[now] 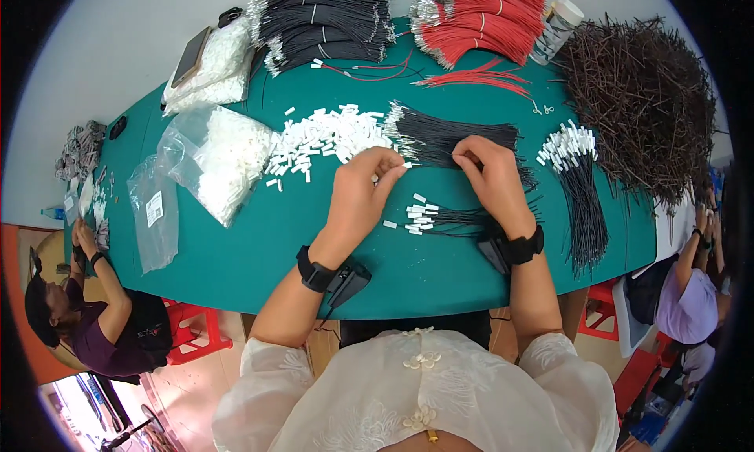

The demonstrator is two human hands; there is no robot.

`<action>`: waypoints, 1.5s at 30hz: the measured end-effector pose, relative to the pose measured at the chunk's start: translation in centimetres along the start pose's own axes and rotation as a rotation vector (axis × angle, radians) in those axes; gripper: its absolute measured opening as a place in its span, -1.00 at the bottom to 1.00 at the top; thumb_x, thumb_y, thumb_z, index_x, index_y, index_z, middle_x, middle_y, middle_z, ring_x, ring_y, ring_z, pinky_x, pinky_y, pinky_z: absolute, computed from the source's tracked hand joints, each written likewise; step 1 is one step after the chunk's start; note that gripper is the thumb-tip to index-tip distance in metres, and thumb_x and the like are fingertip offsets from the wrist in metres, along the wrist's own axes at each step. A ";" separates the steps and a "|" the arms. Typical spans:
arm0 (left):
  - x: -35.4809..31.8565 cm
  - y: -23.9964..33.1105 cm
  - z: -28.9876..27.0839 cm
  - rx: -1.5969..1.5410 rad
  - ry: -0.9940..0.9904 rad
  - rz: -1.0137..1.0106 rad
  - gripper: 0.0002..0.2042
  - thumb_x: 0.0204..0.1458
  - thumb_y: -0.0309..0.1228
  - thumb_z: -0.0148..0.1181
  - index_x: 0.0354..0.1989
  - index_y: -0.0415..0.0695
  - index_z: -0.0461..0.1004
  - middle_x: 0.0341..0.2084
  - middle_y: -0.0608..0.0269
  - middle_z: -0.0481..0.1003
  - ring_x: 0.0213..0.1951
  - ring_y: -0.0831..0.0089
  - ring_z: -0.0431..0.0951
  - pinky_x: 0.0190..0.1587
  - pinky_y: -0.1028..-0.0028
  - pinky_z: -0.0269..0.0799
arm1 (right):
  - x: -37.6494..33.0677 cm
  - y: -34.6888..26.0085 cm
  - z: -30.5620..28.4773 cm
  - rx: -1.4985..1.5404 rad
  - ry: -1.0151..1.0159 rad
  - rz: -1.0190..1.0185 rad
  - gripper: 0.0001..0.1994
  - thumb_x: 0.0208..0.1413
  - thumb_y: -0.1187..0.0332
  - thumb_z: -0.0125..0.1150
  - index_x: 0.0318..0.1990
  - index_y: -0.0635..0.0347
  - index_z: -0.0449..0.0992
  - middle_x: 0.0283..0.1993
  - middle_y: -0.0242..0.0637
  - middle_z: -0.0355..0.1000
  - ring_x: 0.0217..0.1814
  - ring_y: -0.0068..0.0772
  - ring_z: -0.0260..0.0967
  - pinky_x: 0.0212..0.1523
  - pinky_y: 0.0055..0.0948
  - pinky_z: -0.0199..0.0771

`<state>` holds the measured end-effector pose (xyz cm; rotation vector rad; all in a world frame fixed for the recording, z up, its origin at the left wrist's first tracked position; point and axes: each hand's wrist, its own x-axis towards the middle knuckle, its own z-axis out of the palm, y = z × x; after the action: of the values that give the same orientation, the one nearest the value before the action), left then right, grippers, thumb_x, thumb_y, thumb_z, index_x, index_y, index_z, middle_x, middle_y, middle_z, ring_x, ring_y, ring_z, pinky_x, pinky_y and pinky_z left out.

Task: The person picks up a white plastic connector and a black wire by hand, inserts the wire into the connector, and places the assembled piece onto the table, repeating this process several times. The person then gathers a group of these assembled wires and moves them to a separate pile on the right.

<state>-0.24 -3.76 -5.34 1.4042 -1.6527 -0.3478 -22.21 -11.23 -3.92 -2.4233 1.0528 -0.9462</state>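
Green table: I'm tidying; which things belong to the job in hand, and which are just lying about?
Seemingly in use:
white pieces, one in the left hand
black wires, by the right hand
white-tipped wires

Apparently lying by:
red wire bundles
brown heap
flat clear bag

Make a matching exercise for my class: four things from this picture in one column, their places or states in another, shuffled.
1. Left hand
2. Right hand
3. Stack of red wires
4. Dark brown heap

A. At the table's far right
B. Pinching a small white piece
C. Right of the stack of black wires
D. Fingers together

Pairs: 1-B, 2-D, 3-C, 4-A
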 end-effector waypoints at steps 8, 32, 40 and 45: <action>-0.4 0.0 -1.3 -0.826 -0.059 -0.524 -0.81 0.16 -0.47 0.29 -0.09 -0.24 0.61 -0.39 0.37 0.61 -0.35 0.72 0.50 -0.27 0.63 0.38 | -0.3 -3.7 0.1 0.475 0.041 0.153 -0.92 0.13 0.57 0.28 -0.23 0.33 0.58 -0.43 -0.39 0.48 -0.49 -0.68 0.30 -0.47 -0.57 0.28; -0.5 0.5 -1.2 -0.999 -0.161 -0.522 -0.79 0.24 -0.53 0.13 0.01 -0.28 0.47 -0.22 0.02 0.63 -0.22 0.42 0.65 -0.09 0.46 0.58 | -0.5 -5.1 -0.5 0.372 0.075 0.073 -0.94 0.01 0.60 0.37 -0.35 0.30 0.62 -0.51 -0.42 0.43 -0.53 -0.66 0.22 -0.52 -0.61 0.14; -0.7 0.1 -0.9 -1.113 -0.045 -0.706 -0.82 0.21 -0.48 0.21 -0.07 -0.29 0.53 -0.25 0.09 0.62 -0.23 0.44 0.63 -0.07 0.45 0.60 | -0.8 -5.8 0.5 0.435 0.133 0.184 -0.93 0.01 0.56 0.39 -0.35 0.30 0.61 -0.50 -0.43 0.41 -0.50 -0.68 0.20 -0.48 -0.62 0.14; -0.7 -0.1 -1.3 -1.303 -0.108 -0.770 -0.84 0.19 -0.47 0.24 -0.13 -0.29 0.56 -0.27 0.12 0.61 -0.24 0.48 0.63 -0.07 0.45 0.61 | -0.9 -5.5 0.9 0.446 0.130 0.190 -0.93 0.03 0.54 0.39 -0.36 0.31 0.59 -0.49 -0.43 0.40 -0.48 -0.68 0.19 -0.45 -0.62 0.15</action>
<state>0.81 -2.75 -5.05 0.8659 -0.5287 -1.5975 -19.16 -6.81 -2.09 -1.8896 0.9699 -1.1435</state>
